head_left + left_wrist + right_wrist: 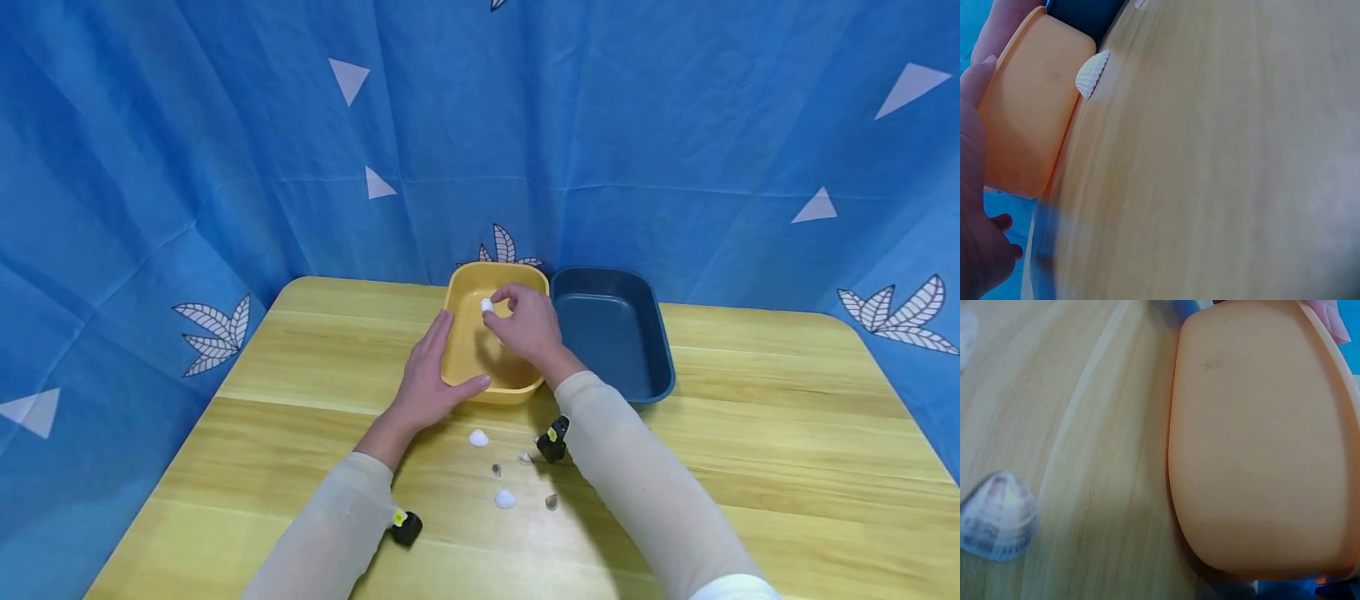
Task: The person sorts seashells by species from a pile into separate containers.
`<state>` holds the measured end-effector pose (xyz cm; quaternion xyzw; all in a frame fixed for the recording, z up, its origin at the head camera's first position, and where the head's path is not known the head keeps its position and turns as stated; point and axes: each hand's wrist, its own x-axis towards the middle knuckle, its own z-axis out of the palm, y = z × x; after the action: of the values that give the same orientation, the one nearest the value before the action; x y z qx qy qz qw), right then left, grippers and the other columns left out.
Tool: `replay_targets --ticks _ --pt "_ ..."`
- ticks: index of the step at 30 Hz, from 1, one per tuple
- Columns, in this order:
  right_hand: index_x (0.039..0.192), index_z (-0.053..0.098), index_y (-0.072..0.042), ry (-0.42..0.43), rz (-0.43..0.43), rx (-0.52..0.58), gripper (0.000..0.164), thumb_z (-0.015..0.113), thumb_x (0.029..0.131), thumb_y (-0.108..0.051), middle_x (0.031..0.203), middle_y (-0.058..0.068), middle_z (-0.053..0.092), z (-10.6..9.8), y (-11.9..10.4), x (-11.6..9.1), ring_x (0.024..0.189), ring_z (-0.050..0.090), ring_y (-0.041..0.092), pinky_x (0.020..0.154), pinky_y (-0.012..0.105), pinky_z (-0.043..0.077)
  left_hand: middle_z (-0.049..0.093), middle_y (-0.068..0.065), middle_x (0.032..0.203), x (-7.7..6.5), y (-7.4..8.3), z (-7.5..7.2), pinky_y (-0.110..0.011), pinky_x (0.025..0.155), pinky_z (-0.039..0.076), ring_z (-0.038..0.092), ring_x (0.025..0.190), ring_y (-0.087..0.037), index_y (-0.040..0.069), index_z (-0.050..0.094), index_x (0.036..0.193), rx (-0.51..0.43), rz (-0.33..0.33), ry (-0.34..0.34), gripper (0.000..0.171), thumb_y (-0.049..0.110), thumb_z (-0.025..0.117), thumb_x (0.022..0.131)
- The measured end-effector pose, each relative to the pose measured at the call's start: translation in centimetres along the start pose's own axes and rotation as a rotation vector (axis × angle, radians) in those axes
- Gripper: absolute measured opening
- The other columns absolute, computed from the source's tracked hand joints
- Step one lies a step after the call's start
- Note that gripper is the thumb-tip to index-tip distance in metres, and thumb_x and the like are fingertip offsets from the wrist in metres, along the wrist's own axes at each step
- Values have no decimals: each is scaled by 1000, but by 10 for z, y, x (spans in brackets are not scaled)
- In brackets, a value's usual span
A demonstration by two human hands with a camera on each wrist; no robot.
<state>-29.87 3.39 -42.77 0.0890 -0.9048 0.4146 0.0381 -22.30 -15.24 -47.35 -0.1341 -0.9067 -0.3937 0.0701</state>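
Observation:
My right hand (pixel 522 325) pinches a small white seashell (pixel 487 306) between thumb and fingertips, above the inside of a yellow plastic bin (pixel 496 395). The hand hides part of the bin's floor. At the bin's near left corner rests my left hand (pixel 426 385), fingers extended along the left wall and thumb at the front rim. Several seashells lie on the table in front of the bin, among them a white one (pixel 478 437) nearby, another white one (pixel 505 498) and a small brownish one (pixel 552 502). The left wrist view has a ribbed white shell (pixel 1092 75) beside the bin.
A dark blue bin (pixel 660 392) stands against the yellow bin's right side. Both are near the back of the wooden table (pixel 787 433), before a blue patterned curtain (pixel 637 108). My right forearm passes over the table close to the shells.

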Motion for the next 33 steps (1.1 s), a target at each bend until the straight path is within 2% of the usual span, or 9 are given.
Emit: replay_targets --ticks 10,17,25,31,33 --pt "105 70 -17 -2 3 -33 26 74 88 -36 109 7 67 1 0 2 97 56 22 84 42 49 9 3 167 -1 1 -1 -51 117 11 13 149 -23 15 13 162 -7 -3 0 109 60 72 82" --pt "108 71 -16 -2 0 -41 28 75 87 -34 109 5 66 1 0 3 99 56 22 84 41 50 9 3 167 -1 1 -1 -54 116 12 13 149 -24 15 13 162 -2 -1 2 109 60 73 82" --pt "105 71 -15 6 -19 3 27 76 86 -33 109 5 66 -1 0 0 100 56 22 86 41 49 9 2 167 -1 1 -1 -54 116 13 13 149 -24 15 13 162 -1 -5 0 110 60 73 81" --pt "106 72 -9 18 -59 60 30 77 85 -31 108 12 67 -6 0 -4 101 56 26 87 42 49 7 4 167 -1 3 -2 -54 116 13 12 149 -24 17 12 162 -10 -15 -6 110 60 73 81" --pt "106 72 -8 16 -73 72 30 78 85 -29 103 13 67 -9 -2 -7 100 56 28 85 42 49 7 4 167 -1 3 -3 -54 116 12 12 149 -24 17 12 162 -11 -15 -9 110 60 73 82"
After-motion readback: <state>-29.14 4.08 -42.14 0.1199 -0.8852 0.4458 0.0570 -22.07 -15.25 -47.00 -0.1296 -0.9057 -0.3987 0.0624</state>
